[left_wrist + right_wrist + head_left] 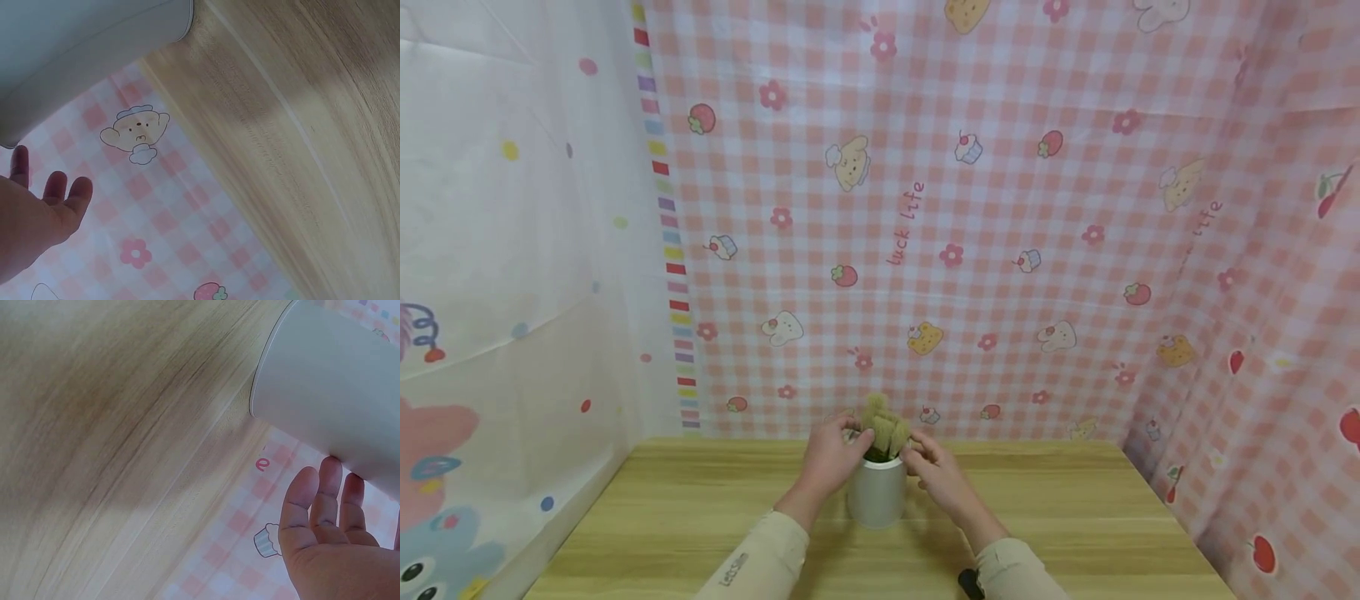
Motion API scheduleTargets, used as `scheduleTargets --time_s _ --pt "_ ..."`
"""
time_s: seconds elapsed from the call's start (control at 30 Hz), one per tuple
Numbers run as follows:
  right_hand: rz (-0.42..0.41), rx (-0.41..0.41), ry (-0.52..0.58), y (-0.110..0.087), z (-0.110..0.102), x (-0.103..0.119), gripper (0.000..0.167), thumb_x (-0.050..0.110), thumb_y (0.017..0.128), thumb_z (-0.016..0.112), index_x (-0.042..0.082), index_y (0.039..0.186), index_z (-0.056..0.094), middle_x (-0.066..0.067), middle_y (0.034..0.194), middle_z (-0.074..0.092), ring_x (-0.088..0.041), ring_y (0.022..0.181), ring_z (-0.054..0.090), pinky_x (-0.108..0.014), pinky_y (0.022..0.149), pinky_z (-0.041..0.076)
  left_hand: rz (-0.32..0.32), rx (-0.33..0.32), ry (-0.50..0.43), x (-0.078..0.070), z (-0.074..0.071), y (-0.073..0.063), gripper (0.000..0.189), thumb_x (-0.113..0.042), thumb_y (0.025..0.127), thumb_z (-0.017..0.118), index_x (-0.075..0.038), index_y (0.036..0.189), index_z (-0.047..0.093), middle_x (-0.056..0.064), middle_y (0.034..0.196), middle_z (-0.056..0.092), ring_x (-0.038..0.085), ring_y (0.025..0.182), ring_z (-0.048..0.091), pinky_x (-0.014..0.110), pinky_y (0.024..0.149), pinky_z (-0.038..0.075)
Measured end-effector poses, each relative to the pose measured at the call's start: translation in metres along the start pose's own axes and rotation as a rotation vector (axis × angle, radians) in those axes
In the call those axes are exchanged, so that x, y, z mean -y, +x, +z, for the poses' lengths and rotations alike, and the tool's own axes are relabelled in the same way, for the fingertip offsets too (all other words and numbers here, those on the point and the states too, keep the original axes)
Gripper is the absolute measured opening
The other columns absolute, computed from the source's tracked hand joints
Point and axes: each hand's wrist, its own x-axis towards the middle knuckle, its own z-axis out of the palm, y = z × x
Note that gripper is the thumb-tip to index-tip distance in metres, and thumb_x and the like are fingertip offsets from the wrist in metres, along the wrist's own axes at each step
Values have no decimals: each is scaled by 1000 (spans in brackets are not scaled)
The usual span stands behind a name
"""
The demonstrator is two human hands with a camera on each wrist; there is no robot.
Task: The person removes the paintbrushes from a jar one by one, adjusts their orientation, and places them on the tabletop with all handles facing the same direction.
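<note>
A pale grey-white cylindrical pot (877, 496) stands upright on the wooden table, with a fuzzy yellow-green plant (886, 429) rising from its top. From the left, my left hand (832, 454) reaches to the plant, its thumb against the fuzzy stems and its fingers loosely bent. On the other side is my right hand (938, 475), fingertips at the plant's right edge and near the pot's rim. The right wrist view shows relaxed, spread fingers (325, 500) beside the pot wall (331, 387). In the left wrist view, loosely bent fingers (56, 187) hang below the pot (94, 50).
The light wooden table (700, 508) ends at a pink checked cloth (887, 208) hanging behind it. A white patterned cloth (527, 250) hangs at left, and more checked cloth (1285, 333) at right. A small black object (970, 583) shows beside the right sleeve.
</note>
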Motion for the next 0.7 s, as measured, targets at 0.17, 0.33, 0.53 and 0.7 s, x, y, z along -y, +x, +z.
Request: scheduleTargets --time_s 0.17,0.33,0.53,0.7 --pt "2 -1 -7 1 0 -2 58 35 108 60 9 159 49 -18 136 70 -29 114 70 -54 94 58 -17 -15 -5 -3 1 -1 23 -30 102 73 -9 114 74 18 137 70 42 133 62 59 107 53" --pt "4 18 -19 1 -1 -2 62 40 108 59 9 161 46 -20 140 67 -31 118 70 -58 99 57 -29 -35 -83 -5 1 -1 18 -25 102 75 -10 110 73 15 130 74 38 131 66 57 107 55" --pt "1 22 -23 1 0 -2 62 40 109 58 10 161 46 -21 142 66 -32 119 70 -60 100 56 -40 -73 -181 -5 1 2 12 -19 98 80 -10 95 72 13 121 78 34 125 70 51 102 59" --pt "9 16 -27 2 1 -3 60 41 109 58 13 160 48 -19 141 67 -32 119 70 -60 100 56 -75 -77 -198 -5 -2 3 12 -20 98 80 -11 93 73 8 111 79 26 111 73 42 90 61"
